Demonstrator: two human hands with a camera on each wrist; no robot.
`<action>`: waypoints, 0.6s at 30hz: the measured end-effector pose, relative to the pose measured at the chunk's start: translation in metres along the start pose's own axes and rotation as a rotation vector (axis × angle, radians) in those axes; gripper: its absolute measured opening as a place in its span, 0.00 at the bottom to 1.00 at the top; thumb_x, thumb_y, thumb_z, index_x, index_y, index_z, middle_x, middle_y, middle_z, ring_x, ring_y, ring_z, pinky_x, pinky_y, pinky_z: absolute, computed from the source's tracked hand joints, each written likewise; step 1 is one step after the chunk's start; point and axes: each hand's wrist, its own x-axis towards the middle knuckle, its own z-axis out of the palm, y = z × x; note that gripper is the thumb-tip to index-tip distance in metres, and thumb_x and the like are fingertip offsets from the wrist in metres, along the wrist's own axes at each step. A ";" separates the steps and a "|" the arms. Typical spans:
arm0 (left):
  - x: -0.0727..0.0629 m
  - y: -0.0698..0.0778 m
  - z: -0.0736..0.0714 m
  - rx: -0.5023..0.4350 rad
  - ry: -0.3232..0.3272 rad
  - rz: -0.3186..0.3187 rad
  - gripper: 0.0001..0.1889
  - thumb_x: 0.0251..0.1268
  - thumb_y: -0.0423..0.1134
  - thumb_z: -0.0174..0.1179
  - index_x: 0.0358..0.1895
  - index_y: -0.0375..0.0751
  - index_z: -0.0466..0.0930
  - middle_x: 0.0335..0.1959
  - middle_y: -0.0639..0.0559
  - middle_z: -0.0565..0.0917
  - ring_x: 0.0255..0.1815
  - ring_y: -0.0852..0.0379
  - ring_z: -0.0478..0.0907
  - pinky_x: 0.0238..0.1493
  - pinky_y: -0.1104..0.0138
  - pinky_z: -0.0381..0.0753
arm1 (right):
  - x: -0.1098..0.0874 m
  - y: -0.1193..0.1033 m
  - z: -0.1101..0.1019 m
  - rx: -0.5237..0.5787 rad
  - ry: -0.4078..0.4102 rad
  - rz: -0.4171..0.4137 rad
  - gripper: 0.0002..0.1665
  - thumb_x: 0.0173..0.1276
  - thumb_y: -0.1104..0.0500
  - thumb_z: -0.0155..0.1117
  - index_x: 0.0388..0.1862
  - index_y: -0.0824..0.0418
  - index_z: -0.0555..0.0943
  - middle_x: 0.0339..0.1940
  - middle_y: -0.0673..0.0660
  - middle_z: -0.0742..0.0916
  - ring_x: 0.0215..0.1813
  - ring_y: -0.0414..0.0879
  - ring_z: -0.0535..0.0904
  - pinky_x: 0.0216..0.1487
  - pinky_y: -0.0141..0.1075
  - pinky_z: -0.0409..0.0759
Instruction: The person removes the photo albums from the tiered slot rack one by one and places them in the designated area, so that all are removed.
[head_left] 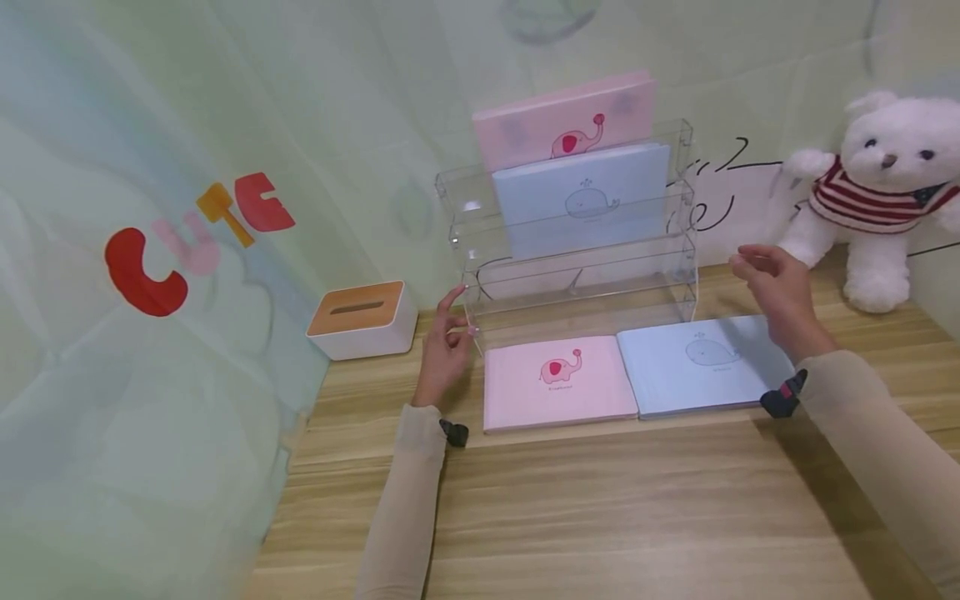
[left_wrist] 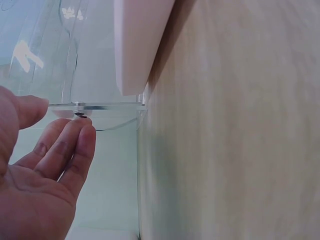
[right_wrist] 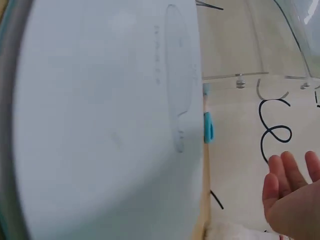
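A clear acrylic tiered rack [head_left: 573,292] stands on the wooden table [head_left: 600,517]. My left hand [head_left: 444,354] is at its left side. In the left wrist view, the thumb [left_wrist: 32,111] meets the front edge of the side panel [left_wrist: 117,106], and curved fingertips lie against its outer face by a screw. My right hand [head_left: 780,292] hovers right of the rack, holding nothing, fingers loosely bent. Below it lies a blue whale booklet [head_left: 697,358], side by side with a pink elephant booklet [head_left: 525,400]. Upper tiers hold another blue booklet [head_left: 540,208] and a pink one [head_left: 525,125] behind it.
A white tissue box [head_left: 360,340] with a wooden lid sits left of the rack. At the back right sits a white teddy bear [head_left: 885,192] in a striped sweater. A pale printed curtain [head_left: 337,100] hangs behind, with CUTE letters [head_left: 146,271] at the left.
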 end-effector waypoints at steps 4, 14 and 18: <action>0.000 0.000 0.000 -0.001 -0.005 -0.004 0.39 0.77 0.27 0.59 0.84 0.64 0.61 0.49 0.35 0.85 0.26 0.52 0.80 0.30 0.71 0.76 | -0.003 -0.009 0.002 0.056 -0.019 -0.104 0.38 0.80 0.36 0.60 0.83 0.45 0.68 0.78 0.49 0.79 0.66 0.30 0.76 0.88 0.51 0.61; -0.001 -0.001 0.000 0.001 -0.001 -0.018 0.41 0.77 0.28 0.60 0.82 0.74 0.61 0.50 0.36 0.85 0.30 0.47 0.84 0.32 0.70 0.79 | -0.007 -0.034 0.006 0.085 -0.088 -0.379 0.36 0.82 0.48 0.64 0.84 0.43 0.64 0.81 0.53 0.77 0.70 0.34 0.74 0.61 0.17 0.75; 0.000 -0.001 0.000 0.007 0.005 -0.013 0.40 0.78 0.28 0.60 0.83 0.70 0.61 0.50 0.35 0.85 0.31 0.47 0.84 0.32 0.70 0.78 | -0.010 -0.044 0.010 0.089 -0.100 -0.418 0.37 0.81 0.51 0.65 0.84 0.42 0.64 0.81 0.54 0.76 0.73 0.39 0.74 0.62 0.17 0.74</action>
